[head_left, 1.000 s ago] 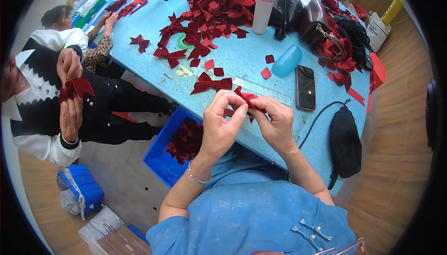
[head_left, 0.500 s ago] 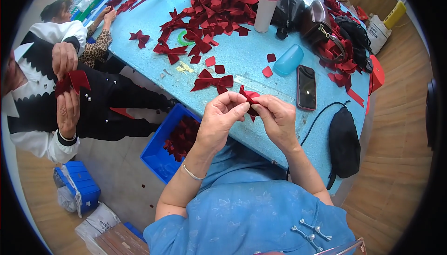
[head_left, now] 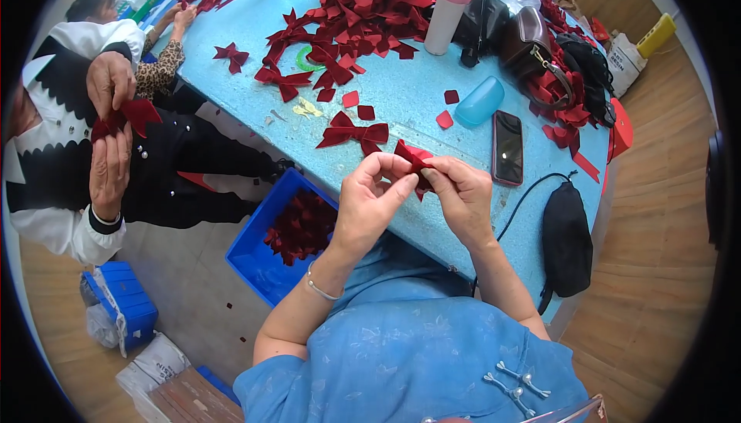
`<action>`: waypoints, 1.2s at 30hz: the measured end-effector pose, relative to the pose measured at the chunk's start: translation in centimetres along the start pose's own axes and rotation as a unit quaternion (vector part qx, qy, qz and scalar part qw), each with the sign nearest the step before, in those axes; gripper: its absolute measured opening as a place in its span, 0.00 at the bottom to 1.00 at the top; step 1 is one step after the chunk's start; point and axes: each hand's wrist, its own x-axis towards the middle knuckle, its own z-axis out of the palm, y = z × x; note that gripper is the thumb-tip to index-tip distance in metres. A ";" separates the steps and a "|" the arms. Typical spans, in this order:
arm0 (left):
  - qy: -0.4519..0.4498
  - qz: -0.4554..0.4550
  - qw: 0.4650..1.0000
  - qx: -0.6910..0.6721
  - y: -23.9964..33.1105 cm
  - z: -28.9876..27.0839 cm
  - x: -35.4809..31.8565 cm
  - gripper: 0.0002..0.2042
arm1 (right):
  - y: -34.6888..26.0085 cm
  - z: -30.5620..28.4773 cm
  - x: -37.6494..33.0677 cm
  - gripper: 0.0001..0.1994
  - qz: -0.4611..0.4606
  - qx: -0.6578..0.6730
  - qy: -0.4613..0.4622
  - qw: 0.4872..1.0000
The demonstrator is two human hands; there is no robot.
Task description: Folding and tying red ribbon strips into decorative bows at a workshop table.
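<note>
Between my two hands, over the near edge of the blue table (head_left: 482, 226), is a dark red velvet bow (head_left: 415, 156). My left hand (head_left: 376, 195) pinches its left side with thumb and forefinger. On its other side, my right hand (head_left: 461, 197) grips it, the thumb pressed at the middle; the fingers partly hide the bow. Just beyond my left hand lies a finished-looking red bow (head_left: 353, 133). A few small red velvet squares (head_left: 366, 113) are scattered past it.
A large heap of red bows (head_left: 370, 6) covers the far table. To the right are a white bottle (head_left: 448, 15), teal case (head_left: 479, 101), phone (head_left: 507, 147) and black pouch (head_left: 567, 238). A blue bin (head_left: 258, 257) holds red pieces. At left, a co-worker's hands (head_left: 110, 168) hold red ribbon.
My hands stay close together on the bow, with only a slight shift of the fingers. The co-worker's upper hand has moved a little, and the ribbon there has turned.
</note>
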 end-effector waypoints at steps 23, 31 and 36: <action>0.111 0.123 0.965 0.203 -1.8 -0.3 -2.0 0.06 | 0.1 2.6 -0.6 0.07 0.012 0.058 0.052 0.997; 0.012 -0.081 0.968 -0.238 -1.4 -1.4 -2.1 0.06 | 0.0 2.9 -0.7 0.07 0.007 0.022 0.058 0.998; 0.111 0.036 0.993 0.002 -1.7 -0.3 -2.0 0.05 | 0.4 3.1 -0.7 0.07 0.004 0.012 0.065 0.998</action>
